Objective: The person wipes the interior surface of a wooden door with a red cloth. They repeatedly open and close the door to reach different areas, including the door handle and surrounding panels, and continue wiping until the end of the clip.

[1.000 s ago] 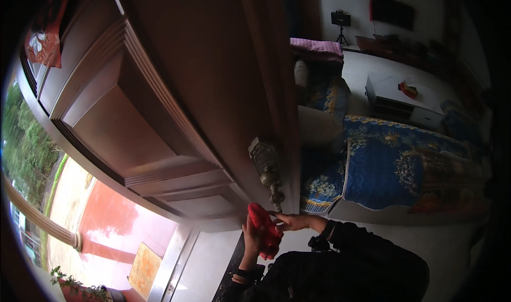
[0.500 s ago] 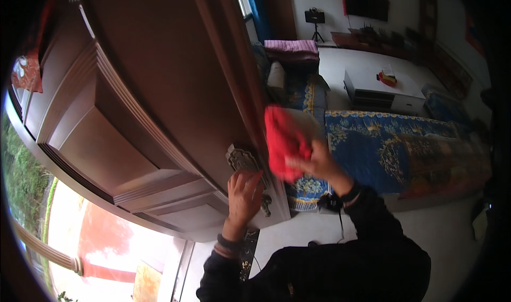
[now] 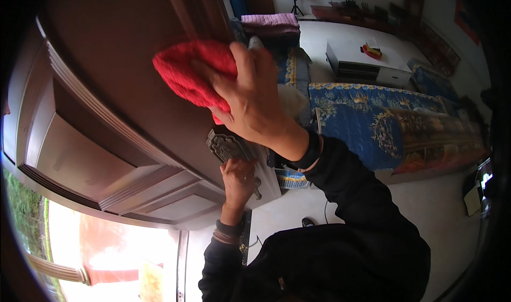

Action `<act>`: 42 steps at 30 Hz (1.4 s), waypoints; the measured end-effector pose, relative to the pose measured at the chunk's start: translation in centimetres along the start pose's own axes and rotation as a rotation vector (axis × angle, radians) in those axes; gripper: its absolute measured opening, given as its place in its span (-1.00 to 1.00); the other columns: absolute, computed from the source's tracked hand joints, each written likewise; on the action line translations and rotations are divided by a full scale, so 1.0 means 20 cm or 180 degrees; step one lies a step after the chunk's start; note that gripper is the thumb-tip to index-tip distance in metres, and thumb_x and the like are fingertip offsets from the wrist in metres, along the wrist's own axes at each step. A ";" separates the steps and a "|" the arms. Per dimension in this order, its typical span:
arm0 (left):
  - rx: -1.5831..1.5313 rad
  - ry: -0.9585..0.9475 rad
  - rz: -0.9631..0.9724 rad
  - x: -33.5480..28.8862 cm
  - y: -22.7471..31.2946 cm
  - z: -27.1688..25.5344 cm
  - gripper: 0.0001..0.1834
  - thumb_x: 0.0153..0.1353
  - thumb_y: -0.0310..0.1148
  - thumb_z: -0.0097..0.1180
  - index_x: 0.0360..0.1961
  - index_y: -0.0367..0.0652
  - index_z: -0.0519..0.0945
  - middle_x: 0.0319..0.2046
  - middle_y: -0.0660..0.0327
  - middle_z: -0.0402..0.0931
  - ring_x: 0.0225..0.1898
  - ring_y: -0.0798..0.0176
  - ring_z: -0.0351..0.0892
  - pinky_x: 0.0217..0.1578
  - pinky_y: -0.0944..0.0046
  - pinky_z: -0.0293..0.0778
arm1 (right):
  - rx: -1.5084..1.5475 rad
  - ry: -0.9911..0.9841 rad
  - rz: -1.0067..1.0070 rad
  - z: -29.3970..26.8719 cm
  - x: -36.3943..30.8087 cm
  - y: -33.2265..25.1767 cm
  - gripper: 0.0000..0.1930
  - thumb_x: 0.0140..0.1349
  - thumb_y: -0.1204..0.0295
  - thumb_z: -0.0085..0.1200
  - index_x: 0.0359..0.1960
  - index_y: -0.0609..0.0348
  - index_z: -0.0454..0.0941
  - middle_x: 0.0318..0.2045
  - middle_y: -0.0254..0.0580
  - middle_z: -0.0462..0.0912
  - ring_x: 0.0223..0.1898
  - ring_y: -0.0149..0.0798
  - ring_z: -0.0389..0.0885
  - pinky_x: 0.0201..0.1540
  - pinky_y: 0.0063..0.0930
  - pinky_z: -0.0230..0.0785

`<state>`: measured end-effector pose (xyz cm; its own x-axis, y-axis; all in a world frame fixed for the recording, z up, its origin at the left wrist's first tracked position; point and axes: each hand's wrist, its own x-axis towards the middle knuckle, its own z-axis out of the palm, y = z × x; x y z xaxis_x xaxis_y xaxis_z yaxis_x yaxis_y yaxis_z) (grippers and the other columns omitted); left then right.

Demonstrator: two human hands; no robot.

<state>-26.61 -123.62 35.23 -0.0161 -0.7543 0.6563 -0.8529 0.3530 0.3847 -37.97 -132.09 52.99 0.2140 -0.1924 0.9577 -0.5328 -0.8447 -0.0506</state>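
My right hand (image 3: 254, 98) presses a red cloth (image 3: 192, 74) flat against the dark brown wooden door (image 3: 114, 84), above the ornate metal handle plate (image 3: 226, 146). Fingers are closed over the cloth's right part. My left hand (image 3: 238, 178) sits lower, wrapped around the door handle just under that plate; the handle itself is mostly hidden by the fingers. Both arms wear black sleeves, with a dark band on each wrist.
The door stands open, with raised panels (image 3: 80, 158) on its face and bright outdoor ground (image 3: 106, 249) beyond its edge. Behind lie a blue patterned rug (image 3: 367, 121), a white low table (image 3: 367, 62), a folded purple cloth (image 3: 269, 21) and pale floor (image 3: 426, 201).
My right hand has carried the red cloth upward from beside the handle onto the door face. My left hand has taken hold at the handle below the plate.
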 end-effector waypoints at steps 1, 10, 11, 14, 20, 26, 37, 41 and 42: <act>0.0028 -0.0070 -0.0041 -0.01 0.01 -0.01 -0.82 -0.02 -0.53 0.13 -0.40 -0.05 0.71 -0.51 0.30 0.52 -0.25 0.19 0.51 -0.21 0.18 0.26 | 0.0075 -0.0068 0.0056 0.01 -0.08 0.00 -0.24 -0.24 0.37 0.38 0.18 -0.15 0.49 0.12 0.05 0.18 0.02 0.17 0.24 0.07 0.00 0.22; -0.0277 0.0030 0.0072 0.00 0.00 -0.02 -0.78 -0.21 -0.56 0.08 -0.48 -0.08 0.66 -0.43 0.29 0.60 -0.21 0.18 0.54 -0.15 0.15 0.27 | 0.0629 -0.0320 0.0648 0.13 -0.75 0.05 -0.38 -0.13 0.47 0.29 0.11 -0.10 0.56 0.05 0.05 0.29 -0.04 0.17 0.32 0.03 -0.06 0.29; -0.0346 -0.0026 0.0019 0.00 0.00 -0.02 -0.71 -0.28 -0.57 0.02 -0.47 -0.07 0.66 -0.44 0.30 0.60 -0.19 0.18 0.54 -0.13 0.16 0.26 | 0.0699 -0.0517 0.0740 0.13 -0.81 0.06 -0.38 -0.11 0.48 0.29 0.12 -0.11 0.54 0.05 0.04 0.29 -0.04 0.17 0.32 0.03 -0.07 0.29; -0.0373 -0.0153 -0.0034 0.00 0.00 -0.03 -0.71 -0.28 -0.57 0.03 -0.46 -0.07 0.67 -0.45 0.30 0.59 -0.18 0.18 0.54 -0.13 0.17 0.26 | 0.0858 -0.0811 0.0903 0.13 -0.98 0.08 -0.36 -0.08 0.49 0.27 0.16 -0.12 0.51 0.03 0.04 0.30 -0.06 0.15 0.33 -0.01 -0.09 0.30; -0.0327 -0.0019 -0.0057 -0.01 0.00 -0.01 -0.68 -0.28 -0.57 0.04 -0.43 -0.05 0.68 -0.46 0.31 0.59 -0.18 0.17 0.54 -0.14 0.16 0.25 | 0.0592 -0.1325 0.1067 0.19 -1.39 0.11 -0.47 -0.05 0.47 0.25 0.07 -0.06 0.55 -0.05 0.06 0.34 -0.13 0.11 0.34 -0.09 -0.14 0.32; 0.0055 -0.0152 0.0052 -0.01 0.00 -0.02 -0.75 -0.16 -0.53 0.13 -0.39 -0.03 0.69 -0.37 0.24 0.61 -0.19 0.12 0.52 -0.16 0.13 0.28 | 0.0928 -0.2892 0.2096 0.12 -1.56 0.18 -0.49 -0.12 0.26 0.29 -0.03 0.04 0.59 -0.19 0.11 0.43 -0.15 0.14 0.44 -0.09 -0.06 0.34; -0.0078 -0.0338 -0.0528 -0.08 0.00 -0.07 -0.33 -0.03 -0.51 0.10 0.21 0.07 0.46 -0.33 0.31 0.57 -0.22 0.16 0.45 -0.10 0.14 0.22 | 0.0314 -0.0546 0.0561 -0.08 -0.54 0.11 -0.46 0.24 0.30 0.16 0.26 0.08 0.38 0.19 0.07 0.30 0.23 0.04 0.34 0.23 -0.07 0.30; -0.0205 -0.0006 -0.0195 -0.06 0.02 -0.03 -0.54 0.03 -0.43 0.13 0.04 0.03 0.57 -0.23 0.30 0.60 -0.18 0.18 0.45 -0.10 0.16 0.22 | -0.0033 -0.1035 0.0818 -0.01 -0.39 0.07 -0.46 0.26 0.24 0.14 0.26 0.08 0.36 0.17 0.06 0.30 0.21 0.03 0.36 0.20 -0.06 0.34; -0.0186 0.0042 -0.0069 -0.06 0.01 -0.02 -0.59 0.05 -0.41 0.13 -0.01 0.01 0.60 -0.21 0.28 0.60 -0.17 0.18 0.44 -0.10 0.16 0.22 | 0.0113 -0.0975 0.0816 0.01 -0.39 0.06 -0.45 0.27 0.23 0.13 0.28 0.08 0.34 0.18 0.06 0.29 0.22 0.04 0.35 0.21 -0.05 0.34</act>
<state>-26.54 -122.44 34.80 0.0093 -0.7549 0.6558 -0.8211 0.3685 0.4359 -40.01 -131.67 45.35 0.3148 -0.5348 0.7842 -0.5734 -0.7655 -0.2919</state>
